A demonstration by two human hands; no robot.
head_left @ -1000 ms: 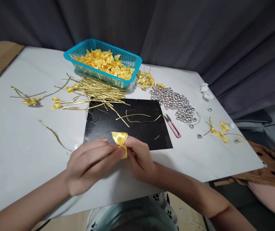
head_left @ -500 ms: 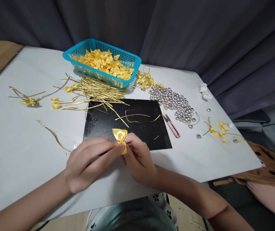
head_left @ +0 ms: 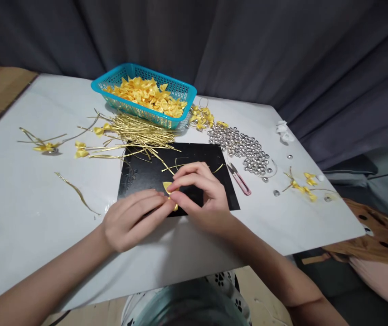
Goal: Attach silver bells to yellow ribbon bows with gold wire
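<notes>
A small yellow satin ribbon bow (head_left: 167,186) is pinched between the fingertips of my left hand (head_left: 131,219), above the near part of a black board (head_left: 146,181). My right hand (head_left: 205,192) meets it from the other side, thumb and fingertips on the middle of the bow. My fingers hide most of the ribbon, and only its upper tip and a lower bit show. Gold twist ties (head_left: 143,131) lie in a pile just beyond the board, and a few loose ones rest on it, partly behind my right hand.
A blue basket (head_left: 112,96) full of yellow bows stands at the back. Silver beads (head_left: 240,145) spread to the right, near pink-handled thread snips (head_left: 240,181). Finished-looking bows with ties (head_left: 303,186) lie at far right; crumpled white tissue (head_left: 284,131) sits behind them.
My right hand has turned and risen, its fingers now reaching over the bow from above. The bow has tipped lower and is more covered. The view has shifted slightly.
</notes>
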